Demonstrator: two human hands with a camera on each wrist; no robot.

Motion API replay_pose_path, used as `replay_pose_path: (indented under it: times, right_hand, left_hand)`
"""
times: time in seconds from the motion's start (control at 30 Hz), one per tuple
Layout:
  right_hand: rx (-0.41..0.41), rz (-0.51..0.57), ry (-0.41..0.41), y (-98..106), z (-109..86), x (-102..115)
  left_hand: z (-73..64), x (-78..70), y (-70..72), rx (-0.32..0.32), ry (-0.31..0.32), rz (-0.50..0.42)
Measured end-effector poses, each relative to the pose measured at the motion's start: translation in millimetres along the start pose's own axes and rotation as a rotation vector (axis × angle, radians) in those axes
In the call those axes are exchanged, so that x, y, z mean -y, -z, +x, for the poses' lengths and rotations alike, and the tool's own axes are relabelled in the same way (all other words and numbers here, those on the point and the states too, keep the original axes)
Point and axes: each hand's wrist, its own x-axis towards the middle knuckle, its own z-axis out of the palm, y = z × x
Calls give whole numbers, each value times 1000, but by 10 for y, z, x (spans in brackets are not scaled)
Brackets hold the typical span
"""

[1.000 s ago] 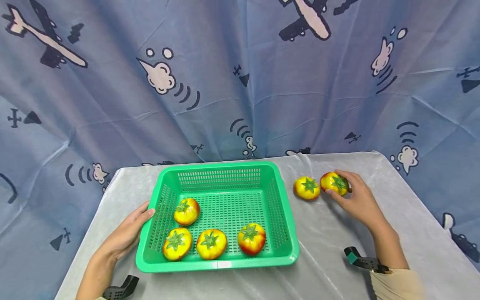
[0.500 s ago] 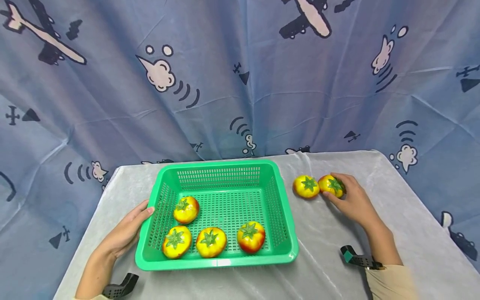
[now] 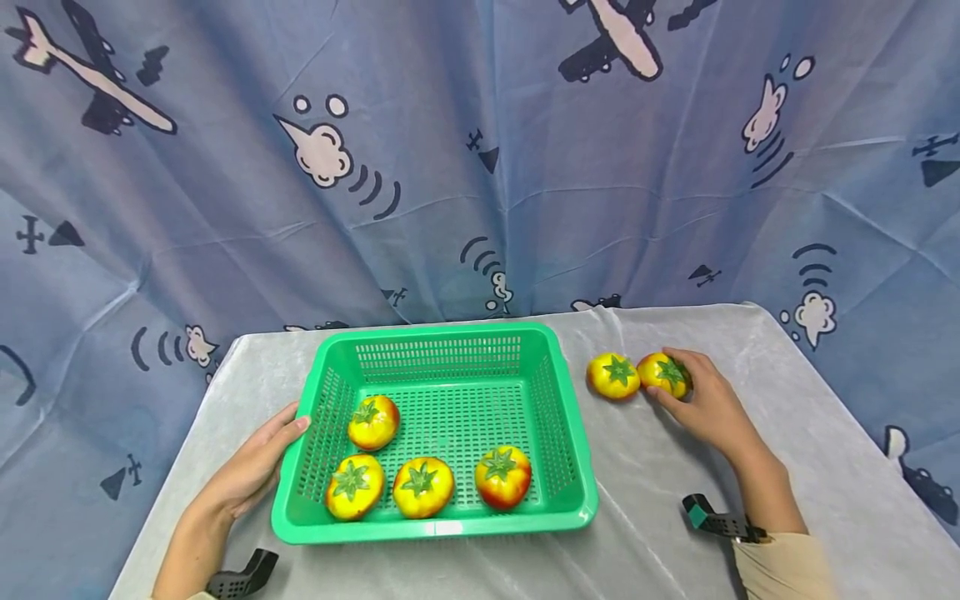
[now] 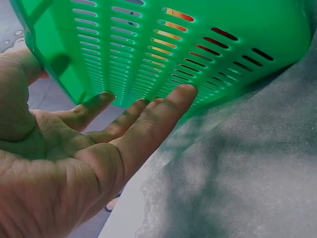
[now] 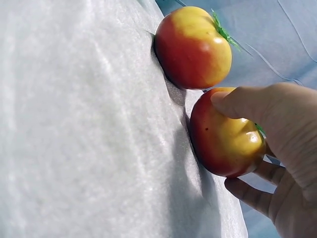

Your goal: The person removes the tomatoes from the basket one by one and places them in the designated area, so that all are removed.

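Four of the six red-and-yellow fruits in view already lie in the green basket [image 3: 510, 524]: a corner fruit [image 3: 355, 488] at the near left, a middle fruit [image 3: 423, 489] along the near edge, a right-hand fruit [image 3: 503, 478] toward the near right corner, a side fruit [image 3: 374, 423] by the left wall. Two are left outside, toward the far edge of the table [image 3: 637, 517]: a loose fruit [image 3: 612, 377] and, just beside it, the held fruit [image 3: 660, 374]. The right hand [image 3: 708, 408] curls partly open round that one; the left hand [image 3: 251, 467] hooks its thumb over the basket's left rim, fingers stretched along the outer wall.
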Motion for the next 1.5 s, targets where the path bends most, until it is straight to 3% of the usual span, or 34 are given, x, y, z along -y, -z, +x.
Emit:
replay_pose_path:
  times: [0.5,0.97,1.23,1.5]
  right_hand:
    - [3,12,12,-100,7,18]
    - [26,-1,-18,-57,53,48]
    - [0,32,21,28,76,155]
    - [-33,48,18,180,-6,380]
  left_hand:
    - [-83,-1,49,14,-3,5]
    - [-75,-44,36,-46,32,27]
    - [-61,-33,49,3,-15,-3]
    - [2,4,15,23,-10,-9]
